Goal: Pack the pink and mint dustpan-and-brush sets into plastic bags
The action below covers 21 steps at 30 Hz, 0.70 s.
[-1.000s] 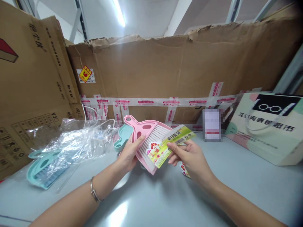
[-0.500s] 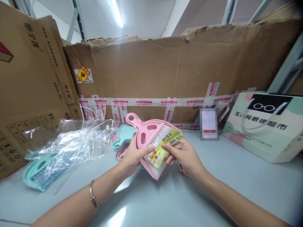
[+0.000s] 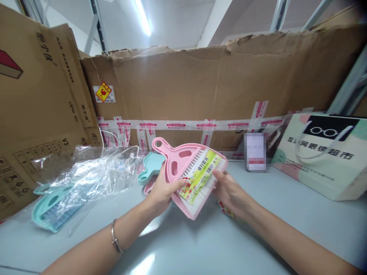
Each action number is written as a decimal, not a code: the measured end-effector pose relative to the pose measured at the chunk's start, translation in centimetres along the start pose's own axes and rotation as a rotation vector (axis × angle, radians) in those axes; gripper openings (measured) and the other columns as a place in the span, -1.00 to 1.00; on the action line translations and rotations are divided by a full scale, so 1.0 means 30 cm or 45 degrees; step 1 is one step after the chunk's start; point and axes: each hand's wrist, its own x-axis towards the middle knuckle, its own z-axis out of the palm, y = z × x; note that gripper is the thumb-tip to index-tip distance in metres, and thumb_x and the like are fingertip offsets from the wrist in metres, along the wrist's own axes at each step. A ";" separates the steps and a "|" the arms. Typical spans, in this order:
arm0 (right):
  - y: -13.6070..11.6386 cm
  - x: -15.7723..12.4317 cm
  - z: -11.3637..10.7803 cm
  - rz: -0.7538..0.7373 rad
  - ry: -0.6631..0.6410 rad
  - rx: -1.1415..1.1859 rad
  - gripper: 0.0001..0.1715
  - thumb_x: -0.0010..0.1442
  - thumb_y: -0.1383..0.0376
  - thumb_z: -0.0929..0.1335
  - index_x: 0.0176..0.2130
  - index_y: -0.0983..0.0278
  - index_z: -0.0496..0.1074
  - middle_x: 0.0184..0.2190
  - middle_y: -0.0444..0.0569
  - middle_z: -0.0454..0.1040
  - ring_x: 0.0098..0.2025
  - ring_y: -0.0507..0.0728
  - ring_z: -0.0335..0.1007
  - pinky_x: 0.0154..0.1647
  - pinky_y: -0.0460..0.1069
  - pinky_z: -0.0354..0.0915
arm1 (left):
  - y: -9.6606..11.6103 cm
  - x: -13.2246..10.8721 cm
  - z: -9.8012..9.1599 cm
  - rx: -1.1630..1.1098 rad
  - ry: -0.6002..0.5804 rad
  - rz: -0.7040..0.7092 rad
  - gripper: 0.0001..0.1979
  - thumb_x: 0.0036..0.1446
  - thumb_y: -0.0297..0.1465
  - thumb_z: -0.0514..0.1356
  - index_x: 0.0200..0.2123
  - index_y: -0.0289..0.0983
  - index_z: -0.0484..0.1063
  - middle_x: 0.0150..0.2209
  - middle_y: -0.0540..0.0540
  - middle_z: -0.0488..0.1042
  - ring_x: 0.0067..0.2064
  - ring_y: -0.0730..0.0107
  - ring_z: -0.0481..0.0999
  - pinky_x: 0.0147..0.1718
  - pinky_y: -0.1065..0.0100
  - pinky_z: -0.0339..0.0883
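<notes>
A pink dustpan and brush set point(image 3: 178, 162), white bristles facing me, is tilted above the table in my left hand point(image 3: 163, 189). My left thumb presses a yellow-green label card point(image 3: 200, 177) flat across the bristles. At the set's right edge, my right hand point(image 3: 231, 193) pinches with thumb in front, its other fingers mostly hidden. Beneath that hand lies a colourful printed piece point(image 3: 226, 210), partly covered, perhaps more cards. Behind my left hand, a mint green dustpan set point(image 3: 151, 166) rests over pink ones, only partly visible.
At left, another mint set point(image 3: 53, 210) lies beside crumpled clear plastic bags point(image 3: 97, 172). Large cardboard boxes point(image 3: 177, 88) wall off the back and left side. A phone-like object point(image 3: 256, 152), partly blurred out, and a paper shopping bag point(image 3: 318, 160) stand at right.
My right hand has slid off the label card to the set's right edge. More of the card shows now, and it lies flatter against the bristles. My left hand keeps its hold.
</notes>
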 end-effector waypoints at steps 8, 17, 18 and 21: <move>0.045 -0.051 0.056 0.249 -0.012 0.262 -0.50 -0.11 0.36 0.47 -0.12 0.26 0.38 -0.27 -0.05 0.55 -0.20 0.15 0.48 -0.14 0.06 0.38 | -0.009 0.006 -0.006 0.350 -0.020 0.070 -0.32 -0.17 -0.39 0.34 0.03 -0.23 0.14 -0.02 -0.19 0.39 -0.03 0.15 0.42 -0.12 0.17 0.37; 0.031 -0.014 0.014 0.178 0.085 0.325 -0.47 -0.08 0.39 0.46 -0.07 0.23 0.37 -0.22 -0.04 0.54 -0.23 0.15 0.49 -0.18 0.07 0.43 | 0.230 0.091 -0.326 2.398 0.939 0.500 -0.63 0.09 -0.20 0.08 -0.19 -0.40 0.32 -0.15 -0.36 0.36 -0.05 -0.06 0.32 -0.14 0.03 0.22; 0.032 -0.012 0.012 0.181 0.093 0.326 -0.47 -0.08 0.39 0.46 -0.06 0.23 0.37 -0.22 -0.03 0.55 -0.23 0.16 0.49 -0.18 0.07 0.43 | 0.234 0.096 -0.367 2.588 0.982 0.304 -0.59 0.03 -0.21 0.13 -0.18 -0.45 0.33 -0.13 -0.41 0.35 -0.05 -0.14 0.30 -0.17 0.01 0.22; 0.033 -0.008 0.012 0.182 0.131 0.318 -0.48 -0.08 0.41 0.45 -0.07 0.23 0.37 -0.24 -0.04 0.55 -0.24 0.17 0.50 -0.19 0.08 0.44 | 0.222 0.102 -0.452 2.820 0.912 -0.078 -0.59 -0.07 -0.31 0.20 -0.18 -0.48 0.36 -0.12 -0.42 0.36 -0.06 -0.15 0.32 -0.20 0.07 0.23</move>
